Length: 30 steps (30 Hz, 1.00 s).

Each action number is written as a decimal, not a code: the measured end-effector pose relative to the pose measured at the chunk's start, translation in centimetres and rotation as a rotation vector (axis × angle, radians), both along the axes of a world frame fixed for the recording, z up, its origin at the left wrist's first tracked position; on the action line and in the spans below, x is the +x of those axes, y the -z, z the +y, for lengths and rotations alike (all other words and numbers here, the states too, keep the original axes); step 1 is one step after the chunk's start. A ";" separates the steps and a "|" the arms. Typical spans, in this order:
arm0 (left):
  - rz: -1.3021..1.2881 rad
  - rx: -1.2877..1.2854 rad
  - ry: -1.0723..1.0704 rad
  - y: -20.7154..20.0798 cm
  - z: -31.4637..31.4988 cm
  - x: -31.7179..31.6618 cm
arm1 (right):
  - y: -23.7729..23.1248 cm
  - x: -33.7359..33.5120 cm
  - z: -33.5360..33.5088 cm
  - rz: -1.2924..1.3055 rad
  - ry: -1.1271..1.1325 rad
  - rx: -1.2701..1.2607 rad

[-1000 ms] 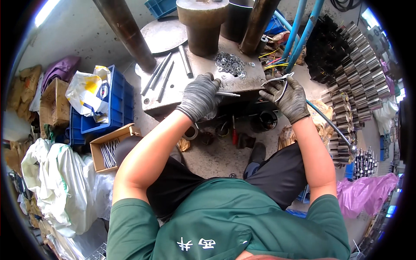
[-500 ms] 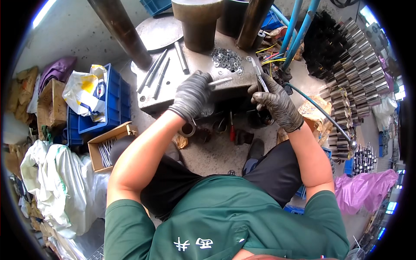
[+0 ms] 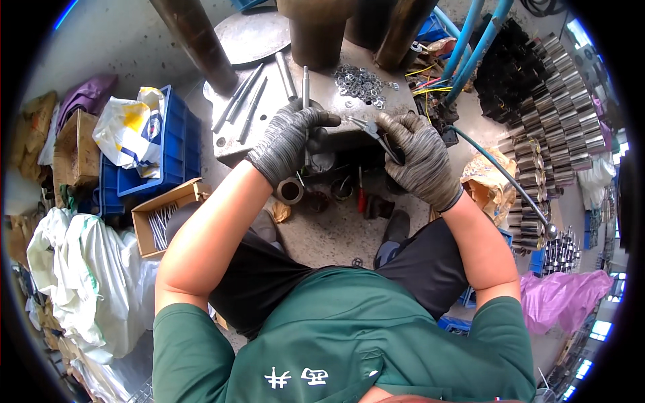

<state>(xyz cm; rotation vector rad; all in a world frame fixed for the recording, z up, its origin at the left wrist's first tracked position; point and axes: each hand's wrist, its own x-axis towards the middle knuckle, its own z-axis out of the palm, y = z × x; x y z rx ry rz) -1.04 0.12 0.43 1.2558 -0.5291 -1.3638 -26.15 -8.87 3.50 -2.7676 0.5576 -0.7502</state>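
Note:
Both my hands wear grey gloves. My left hand (image 3: 285, 140) is closed around a slim metal shaft (image 3: 306, 86), which stands roughly upright at the front edge of the metal worktable (image 3: 403, 101). In my right hand (image 3: 422, 160) is a pair of pliers (image 3: 368, 126), with the tips pointing left toward the left fingers, a short gap away. Whether a small ring sits on those tips is too small to tell. Just beyond, a heap of small metal clips (image 3: 359, 84) lies on the table. Several metal rods (image 3: 252, 111) and a thicker bar (image 3: 285, 75) rest to the left.
Thick steel columns (image 3: 195, 43) rise from the table's back. Blue hoses (image 3: 463, 60) and coloured wires stand at the right, near stacked metal cylinders (image 3: 557, 101). At the left are blue crates (image 3: 178, 144) and a cardboard box of rods (image 3: 154, 225). A red-handled tool (image 3: 361, 198) hangs below.
The pliers have left the clip heap and swung to point left. My left hand has turned the shaft from lying sideways to upright.

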 end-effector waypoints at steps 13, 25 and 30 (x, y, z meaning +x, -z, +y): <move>0.278 0.058 0.042 -0.1 0.3 -0.3 | 0.1 1.2 -0.2 0.047 -0.042 -0.032; 0.204 0.055 -0.010 -0.5 0.4 -0.8 | 0.0 1.4 -0.1 0.026 -0.031 -0.034; 0.213 0.001 0.018 0.2 0.4 -0.1 | 0.0 1.5 -0.2 0.072 -0.037 -0.053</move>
